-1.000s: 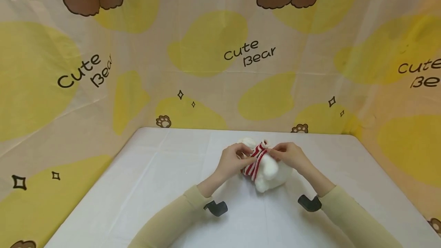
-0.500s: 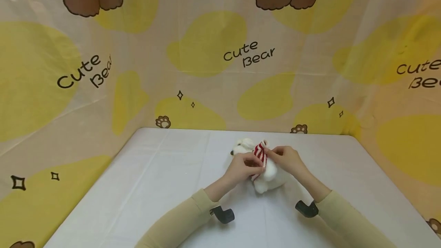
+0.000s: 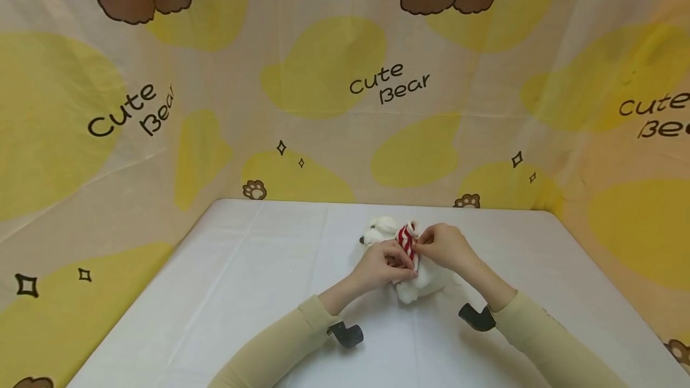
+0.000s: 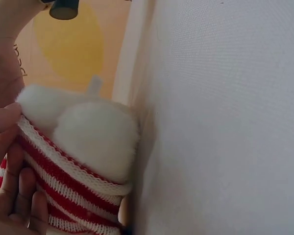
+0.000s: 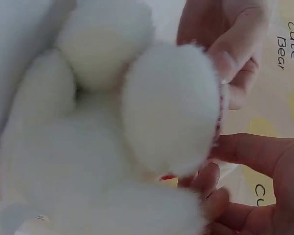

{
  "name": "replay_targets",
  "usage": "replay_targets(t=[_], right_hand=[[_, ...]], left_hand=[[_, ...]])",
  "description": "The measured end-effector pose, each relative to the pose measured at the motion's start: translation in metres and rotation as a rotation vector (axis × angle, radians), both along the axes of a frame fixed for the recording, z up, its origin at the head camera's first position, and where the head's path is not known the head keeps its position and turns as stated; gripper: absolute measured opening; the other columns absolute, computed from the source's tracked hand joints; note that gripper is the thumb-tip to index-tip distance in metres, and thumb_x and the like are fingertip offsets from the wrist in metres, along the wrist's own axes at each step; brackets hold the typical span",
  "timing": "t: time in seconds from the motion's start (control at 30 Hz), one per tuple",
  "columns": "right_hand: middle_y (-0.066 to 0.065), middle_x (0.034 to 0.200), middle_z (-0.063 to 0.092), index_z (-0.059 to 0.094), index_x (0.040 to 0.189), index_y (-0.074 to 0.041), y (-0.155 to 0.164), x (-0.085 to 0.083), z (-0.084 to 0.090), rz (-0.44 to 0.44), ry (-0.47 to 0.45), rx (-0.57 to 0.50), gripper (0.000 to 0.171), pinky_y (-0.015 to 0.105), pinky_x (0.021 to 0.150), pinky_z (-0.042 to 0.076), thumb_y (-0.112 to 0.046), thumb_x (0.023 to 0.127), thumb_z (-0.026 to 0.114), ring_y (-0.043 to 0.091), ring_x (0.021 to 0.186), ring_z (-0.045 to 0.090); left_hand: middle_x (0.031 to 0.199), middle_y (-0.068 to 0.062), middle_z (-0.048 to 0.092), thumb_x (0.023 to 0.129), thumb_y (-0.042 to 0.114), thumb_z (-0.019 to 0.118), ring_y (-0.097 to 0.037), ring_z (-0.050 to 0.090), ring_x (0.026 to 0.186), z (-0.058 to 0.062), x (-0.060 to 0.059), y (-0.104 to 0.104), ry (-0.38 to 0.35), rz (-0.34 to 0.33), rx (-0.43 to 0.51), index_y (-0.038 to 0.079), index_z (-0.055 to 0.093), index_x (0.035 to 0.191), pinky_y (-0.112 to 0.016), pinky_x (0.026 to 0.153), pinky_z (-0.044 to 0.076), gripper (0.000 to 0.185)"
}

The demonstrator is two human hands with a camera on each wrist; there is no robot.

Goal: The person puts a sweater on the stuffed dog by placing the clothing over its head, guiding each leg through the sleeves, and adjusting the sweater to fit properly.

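Near the table's (image 3: 259, 268) far middle lies a white plush toy (image 3: 426, 277). Both hands — left hand (image 3: 380, 268), right hand (image 3: 444, 247) — pinch its red-and-white striped knit garment (image 3: 406, 243), fingers curled on the hem, seemingly to stretch it around the body.

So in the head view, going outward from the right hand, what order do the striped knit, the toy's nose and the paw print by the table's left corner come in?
From the right hand:
1. Striped knit, touching its fingertips.
2. Toy's nose, further left.
3. Paw print, on the backdrop, far left.
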State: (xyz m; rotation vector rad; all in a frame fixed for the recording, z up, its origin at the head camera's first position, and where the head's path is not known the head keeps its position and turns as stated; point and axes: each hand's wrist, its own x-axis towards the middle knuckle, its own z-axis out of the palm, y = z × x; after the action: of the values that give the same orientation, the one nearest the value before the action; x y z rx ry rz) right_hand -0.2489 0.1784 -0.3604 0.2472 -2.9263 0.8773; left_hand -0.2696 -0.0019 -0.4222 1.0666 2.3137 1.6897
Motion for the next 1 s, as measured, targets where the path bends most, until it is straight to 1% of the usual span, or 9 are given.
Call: replay_targets(t=[0.23, 0.3, 0.43, 0.53, 0.63, 0.77, 0.83, 0.9, 1.0], right_hand=[[0.003, 0.067, 0.065, 0.069, 0.085, 0.0, -0.005, 0.01, 0.003, -0.006, -0.114, -0.066, 0.023, 0.024, 0.052, 0.048, -0.023, 0.085, 0.068, 0.01, 0.055, 0.06], [0.003, 0.068, 0.065, 0.068, 0.084, 0.0, -0.005, 0.012, 0.001, -0.006, -0.11, -0.084, 0.022, 0.024, 0.053, 0.048, -0.022, 0.085, 0.068, 0.01, 0.056, 0.06], [0.003, 0.069, 0.065, 0.068, 0.082, -0.001, -0.005, 0.016, -0.004, -0.015, -0.09, -0.121, 0.019, 0.024, 0.055, 0.048, -0.019, 0.085, 0.066, 0.01, 0.059, 0.06], [0.002, 0.069, 0.064, 0.068, 0.079, -0.002, -0.001, 0.022, -0.009, -0.017, -0.058, -0.143, 0.017, 0.025, 0.057, 0.046, -0.019, 0.084, 0.065, 0.011, 0.064, 0.058], [0.001, 0.069, 0.064, 0.067, 0.077, -0.004, 0.004, 0.028, -0.016, -0.018, 0.015, -0.151, 0.012, 0.025, 0.06, 0.046, -0.015, 0.08, 0.069, 0.012, 0.068, 0.056], [-0.001, 0.071, 0.063, 0.065, 0.071, -0.007, 0.011, 0.032, -0.029, 0.004, 0.142, -0.154, 0.01, 0.022, 0.061, 0.048, -0.009, 0.072, 0.075, 0.01, 0.069, 0.058], [-0.002, 0.073, 0.064, 0.064, 0.067, -0.01, 0.012, 0.031, -0.035, 0.027, 0.187, -0.157, 0.012, 0.02, 0.062, 0.049, -0.006, 0.069, 0.075, 0.008, 0.068, 0.058], [-0.002, 0.074, 0.063, 0.062, 0.064, -0.012, 0.013, 0.029, -0.04, 0.036, 0.203, -0.158, 0.015, 0.019, 0.062, 0.049, -0.006, 0.068, 0.075, 0.006, 0.067, 0.057], [-0.003, 0.07, 0.062, 0.061, 0.066, -0.012, 0.012, 0.027, -0.041, 0.03, 0.181, -0.156, 0.014, 0.02, 0.059, 0.045, -0.009, 0.069, 0.074, 0.007, 0.065, 0.054]], left_hand=[[0.084, -0.002, 0.065, 0.073, 0.013, 0.081, -0.005, 0.054, 0.08, -0.001, 0.0, -0.002, 0.03, 0.011, -0.023, 0.008, 0.074, 0.079, -0.018, 0.067, 0.043, 0.01], [0.084, -0.002, 0.065, 0.073, 0.013, 0.081, -0.006, 0.054, 0.08, -0.002, 0.0, -0.002, 0.035, 0.013, -0.024, 0.008, 0.075, 0.078, -0.019, 0.067, 0.043, 0.01], [0.083, 0.0, 0.064, 0.073, 0.016, 0.082, -0.009, 0.053, 0.079, -0.004, -0.001, -0.003, 0.077, 0.016, -0.047, 0.01, 0.075, 0.077, -0.02, 0.067, 0.042, 0.01], [0.082, 0.003, 0.062, 0.073, 0.018, 0.082, -0.009, 0.052, 0.079, -0.007, -0.003, -0.004, 0.126, 0.027, -0.08, 0.012, 0.075, 0.076, -0.02, 0.069, 0.043, 0.009], [0.083, 0.003, 0.061, 0.071, 0.016, 0.082, -0.005, 0.052, 0.081, -0.007, -0.003, -0.007, 0.154, 0.029, -0.114, 0.012, 0.075, 0.073, -0.021, 0.073, 0.044, 0.008], [0.088, 0.003, 0.06, 0.069, 0.012, 0.082, -0.002, 0.05, 0.087, -0.005, -0.004, -0.011, 0.164, -0.002, -0.167, 0.011, 0.074, 0.071, -0.019, 0.08, 0.043, 0.009], [0.09, 0.002, 0.06, 0.068, 0.011, 0.083, -0.003, 0.05, 0.09, -0.004, -0.003, -0.012, 0.193, -0.018, -0.196, 0.011, 0.074, 0.07, -0.019, 0.083, 0.041, 0.01], [0.091, 0.003, 0.059, 0.066, 0.013, 0.084, -0.004, 0.047, 0.092, -0.004, -0.003, -0.012, 0.246, -0.024, -0.238, 0.012, 0.074, 0.068, -0.018, 0.085, 0.038, 0.011], [0.094, 0.002, 0.057, 0.065, 0.016, 0.086, -0.006, 0.042, 0.094, -0.005, -0.001, -0.011, 0.32, -0.05, -0.282, 0.013, 0.074, 0.067, -0.017, 0.085, 0.035, 0.012]])
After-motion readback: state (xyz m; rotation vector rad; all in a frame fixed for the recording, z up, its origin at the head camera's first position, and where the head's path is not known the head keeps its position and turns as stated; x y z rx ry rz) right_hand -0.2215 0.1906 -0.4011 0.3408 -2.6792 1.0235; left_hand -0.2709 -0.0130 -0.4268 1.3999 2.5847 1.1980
